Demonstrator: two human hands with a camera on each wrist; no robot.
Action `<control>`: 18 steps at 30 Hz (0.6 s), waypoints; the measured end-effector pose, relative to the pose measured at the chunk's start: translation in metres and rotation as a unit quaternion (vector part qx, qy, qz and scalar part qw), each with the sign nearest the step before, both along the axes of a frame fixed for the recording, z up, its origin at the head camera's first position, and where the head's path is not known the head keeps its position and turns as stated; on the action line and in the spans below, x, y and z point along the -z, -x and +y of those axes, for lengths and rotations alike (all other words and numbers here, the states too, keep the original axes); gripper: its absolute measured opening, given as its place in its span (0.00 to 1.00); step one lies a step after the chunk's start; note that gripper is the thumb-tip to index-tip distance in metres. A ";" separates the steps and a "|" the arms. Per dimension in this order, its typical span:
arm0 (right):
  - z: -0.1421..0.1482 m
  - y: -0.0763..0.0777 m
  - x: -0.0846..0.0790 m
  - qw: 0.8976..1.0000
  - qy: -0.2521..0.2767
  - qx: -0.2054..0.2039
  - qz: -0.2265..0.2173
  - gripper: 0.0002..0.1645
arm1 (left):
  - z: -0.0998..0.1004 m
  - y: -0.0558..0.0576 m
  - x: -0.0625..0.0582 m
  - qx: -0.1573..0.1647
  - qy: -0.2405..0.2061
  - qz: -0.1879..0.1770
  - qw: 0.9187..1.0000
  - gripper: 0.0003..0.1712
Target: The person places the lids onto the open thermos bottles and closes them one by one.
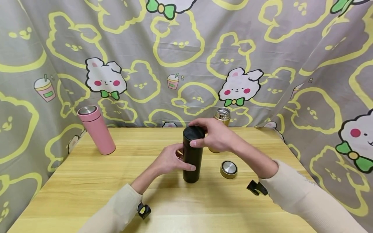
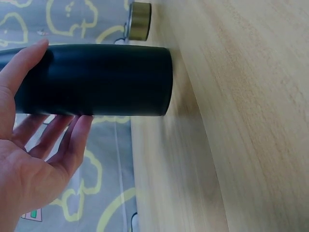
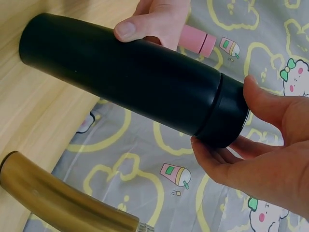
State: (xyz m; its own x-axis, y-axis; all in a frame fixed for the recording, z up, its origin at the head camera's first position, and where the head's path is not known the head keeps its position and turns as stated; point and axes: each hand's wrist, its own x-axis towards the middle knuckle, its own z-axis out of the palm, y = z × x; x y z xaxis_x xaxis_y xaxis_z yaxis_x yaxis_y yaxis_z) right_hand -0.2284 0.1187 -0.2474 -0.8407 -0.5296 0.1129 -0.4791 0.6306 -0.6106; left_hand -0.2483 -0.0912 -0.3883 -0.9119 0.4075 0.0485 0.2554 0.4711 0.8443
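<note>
A tall black thermos bottle (image 1: 193,155) stands upright near the middle of the table, its base right at the tabletop. My left hand (image 1: 170,160) holds the body from the left, thumb across the near side and fingers behind it. Up top, my right hand (image 1: 217,136) grips the black lid (image 3: 223,116), with the thumb on one side and fingers on the other. A thin seam shows between lid and body in the right wrist view. Partly hidden behind the right hand is a gold thermos bottle (image 1: 222,119) with its steel neck uncovered.
A gold lid (image 1: 228,169) with a silver top lies right of the black bottle. At the back left stands a pink thermos bottle (image 1: 99,132) with its lid on. Patterned curtains (image 1: 186,42) surround the back and sides of the wooden table (image 1: 180,207).
</note>
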 end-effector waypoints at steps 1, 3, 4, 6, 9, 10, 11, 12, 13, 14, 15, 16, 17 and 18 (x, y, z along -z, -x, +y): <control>0.000 0.000 0.000 1.000 0.000 0.001 0.001 0.34 | 0.000 0.000 0.000 -0.002 0.000 -0.001 1.000 0.32; 0.000 0.000 0.001 1.000 -0.001 0.001 0.003 0.34 | 0.000 -0.001 0.000 -0.005 0.002 0.000 1.000 0.33; 0.000 0.000 0.001 1.000 -0.001 0.002 0.005 0.34 | 0.000 -0.001 0.000 -0.008 0.003 0.001 1.000 0.33; 0.000 0.000 0.002 1.000 -0.003 0.004 0.011 0.33 | 0.001 -0.001 0.001 -0.011 0.001 0.004 1.000 0.33; 0.000 0.000 0.003 1.000 -0.007 0.010 0.021 0.33 | 0.002 -0.002 0.001 -0.016 0.000 0.007 1.000 0.33; 0.000 0.000 0.003 1.000 -0.008 0.014 0.024 0.33 | 0.002 -0.002 0.001 -0.017 -0.001 0.007 1.000 0.33; 0.000 0.000 0.004 0.999 -0.009 0.017 0.026 0.32 | 0.002 -0.001 0.002 -0.017 -0.002 0.007 1.000 0.33; 0.000 0.000 0.004 0.999 -0.010 0.020 0.028 0.32 | 0.002 -0.001 0.002 -0.018 -0.001 0.007 1.000 0.33; -0.001 0.000 0.004 0.999 -0.010 0.023 0.030 0.33 | 0.003 -0.001 0.002 -0.020 0.000 0.008 1.000 0.33; -0.001 0.000 0.004 0.999 -0.010 0.027 0.029 0.33 | 0.003 -0.001 0.002 -0.021 0.001 0.008 1.000 0.33; -0.001 -0.001 0.004 0.999 -0.009 0.030 0.030 0.33 | 0.003 -0.001 0.003 -0.022 0.001 0.009 1.000 0.33; -0.001 -0.001 0.004 0.999 -0.009 0.032 0.032 0.33 | 0.003 -0.001 0.003 -0.022 0.002 0.010 1.000 0.33; -0.001 -0.001 0.004 0.999 -0.008 0.034 0.033 0.33 | 0.003 0.000 0.003 -0.023 0.003 0.011 1.000 0.32; -0.002 -0.002 0.004 0.999 -0.008 0.036 0.036 0.33 | 0.003 0.000 0.004 -0.023 0.004 0.013 1.000 0.32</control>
State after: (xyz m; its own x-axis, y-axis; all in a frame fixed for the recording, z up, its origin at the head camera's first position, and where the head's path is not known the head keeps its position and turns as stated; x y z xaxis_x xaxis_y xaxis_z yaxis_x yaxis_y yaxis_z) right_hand -0.2267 0.1171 -0.2518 -0.8672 -0.4694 0.1660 -0.4734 0.6742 -0.5669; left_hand -0.2481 -0.0880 -0.3919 -0.9282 0.3655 0.0690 0.2545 0.4887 0.8345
